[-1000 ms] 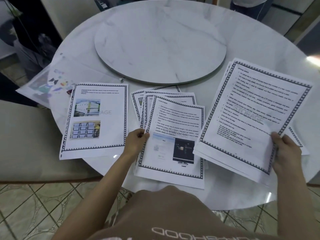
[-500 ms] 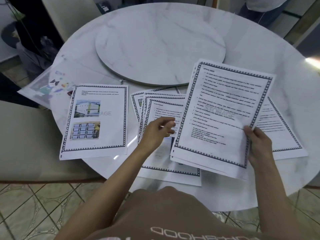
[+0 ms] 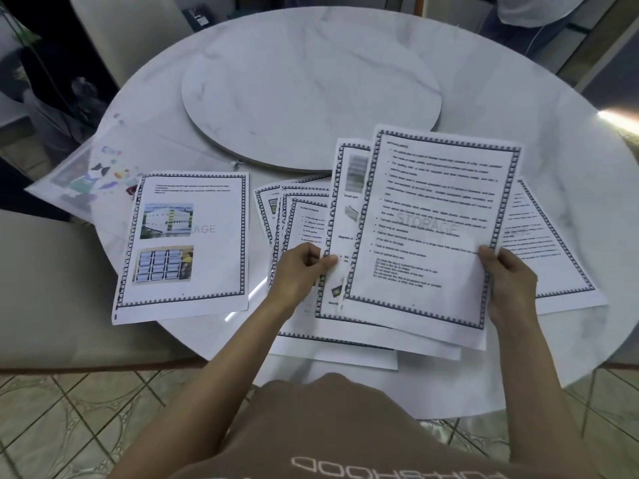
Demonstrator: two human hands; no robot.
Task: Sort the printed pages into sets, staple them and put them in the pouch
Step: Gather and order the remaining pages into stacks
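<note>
While the right hand [image 3: 508,281] is gripping the top page [image 3: 435,216] at 3 o'clock, I am watching the left hand [image 3: 304,267] pinching the lower page [image 3: 349,216] at 9; the pouch [image 3: 86,167] is lying at 9 on the table [image 3: 518,81].

Left fingers [image 3: 307,253] now on a second page [image 3: 349,216], out leftward from under the top sheet [image 3: 432,209]

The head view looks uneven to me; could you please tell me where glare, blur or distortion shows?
Head view: a glare streak burns out the right edge of the table; small print on the held pages is too soft to read, though STORAGE shows; the wide lens bows the table rim; the pouch looks smeared.
</note>
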